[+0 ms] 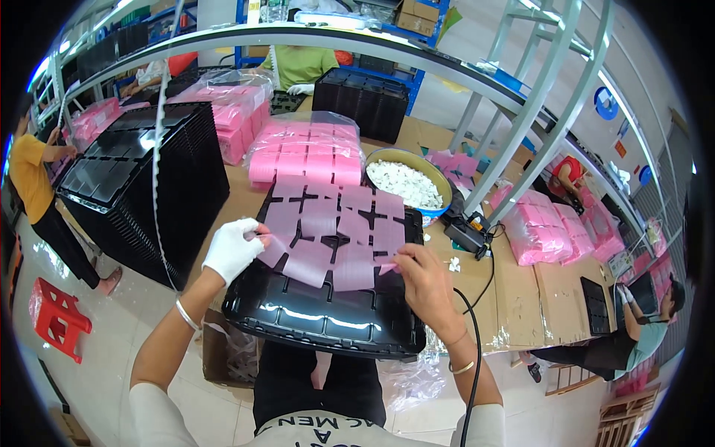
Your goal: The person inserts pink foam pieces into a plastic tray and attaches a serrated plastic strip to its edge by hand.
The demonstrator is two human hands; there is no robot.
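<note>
Head view: a black plastic tray [328, 316] sits at lower centre of the frame, resting on the near edge of the cardboard-covered table [521, 298] and overhanging toward the person's lap. Pink translucent bags [335, 231] lie spread over its upper surface in rough rows. The left hand [232, 249], in a white glove, is at centre left, its grip pinched narrowly on the edge of one pink bag at the tray's left side. The right hand [426, 279], bare, is at centre right, its grip closed on a small pink bag at the tray's right edge; a black cable [477, 350] runs down beside that wrist. Just above the tray, a clear-wrapped bundle of pink bags [305, 153] stands on the table, with a bowl of small white parts [406, 182] just beside it to the right. A tall stack of black trays [141, 186] occupies the upper left. More pink bundles [540, 231] lie at the right. A red stool [53, 316] stands on the floor at lower left.
</note>
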